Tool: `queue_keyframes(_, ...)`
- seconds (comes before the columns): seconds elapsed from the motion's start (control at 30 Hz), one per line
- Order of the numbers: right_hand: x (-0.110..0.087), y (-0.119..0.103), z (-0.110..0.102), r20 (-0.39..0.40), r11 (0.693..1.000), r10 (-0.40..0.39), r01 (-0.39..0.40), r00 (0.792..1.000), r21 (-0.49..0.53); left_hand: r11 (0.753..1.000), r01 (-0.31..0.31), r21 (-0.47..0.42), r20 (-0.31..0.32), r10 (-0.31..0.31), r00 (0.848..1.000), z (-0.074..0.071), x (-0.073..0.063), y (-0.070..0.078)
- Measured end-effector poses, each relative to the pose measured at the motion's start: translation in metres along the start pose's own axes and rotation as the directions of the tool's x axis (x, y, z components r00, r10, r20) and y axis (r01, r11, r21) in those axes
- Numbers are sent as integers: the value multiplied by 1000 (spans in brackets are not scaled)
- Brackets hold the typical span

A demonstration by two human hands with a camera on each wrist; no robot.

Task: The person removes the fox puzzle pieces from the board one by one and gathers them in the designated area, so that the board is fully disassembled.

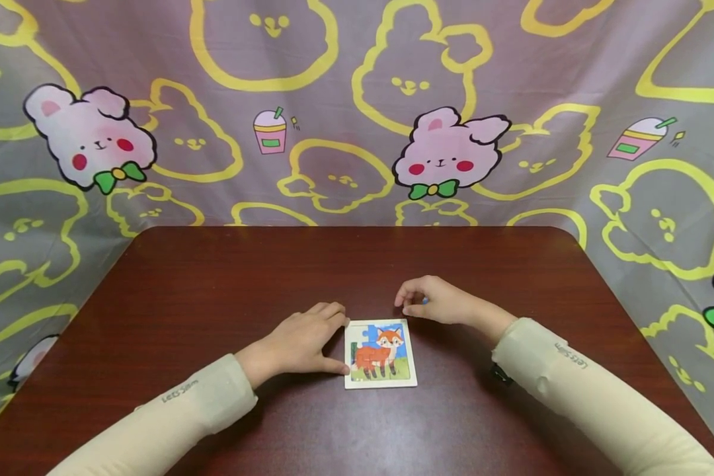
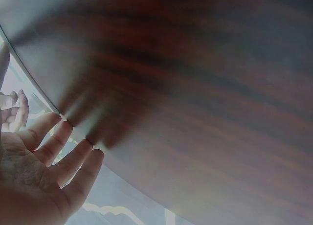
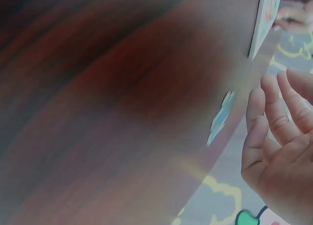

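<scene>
A square jigsaw puzzle board (image 1: 413,375) with a pale rim lies on the table, showing an orange fox on grass under blue sky. Its upper left area is a bare pale patch. My left hand (image 1: 300,340) rests at the board's left side, thumb by the lower corner and fingers by the upper one. In the left wrist view, the fingertips of the left hand (image 2: 46,159) meet the tabletop. Beyond the board's upper right corner, my right hand (image 1: 437,301) hovers with loosely bent fingers around a blue puzzle piece (image 3: 222,117), which lies on the table apart from them.
The dark reddish-brown wooden table (image 1: 262,271) has rounded far corners. Behind it and at both sides hangs a cloth (image 1: 333,112) printed with cartoon rabbits, yellow outlines and cups. A dark object (image 1: 502,374) shows under the right sleeve cuff.
</scene>
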State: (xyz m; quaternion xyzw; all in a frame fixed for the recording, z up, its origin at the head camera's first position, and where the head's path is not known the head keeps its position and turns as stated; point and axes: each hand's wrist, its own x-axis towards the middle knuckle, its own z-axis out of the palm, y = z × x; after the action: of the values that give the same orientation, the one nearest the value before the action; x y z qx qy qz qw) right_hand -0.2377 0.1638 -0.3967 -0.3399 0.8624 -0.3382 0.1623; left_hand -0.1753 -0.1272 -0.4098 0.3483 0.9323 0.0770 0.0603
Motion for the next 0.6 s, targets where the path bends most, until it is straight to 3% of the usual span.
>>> queue_keyframes(0.6, 19, -28, 29, 125, 985, -105, 120, 987, -122, 1000, -1, -13, -4, 1, 1000, -2, -1, 1)
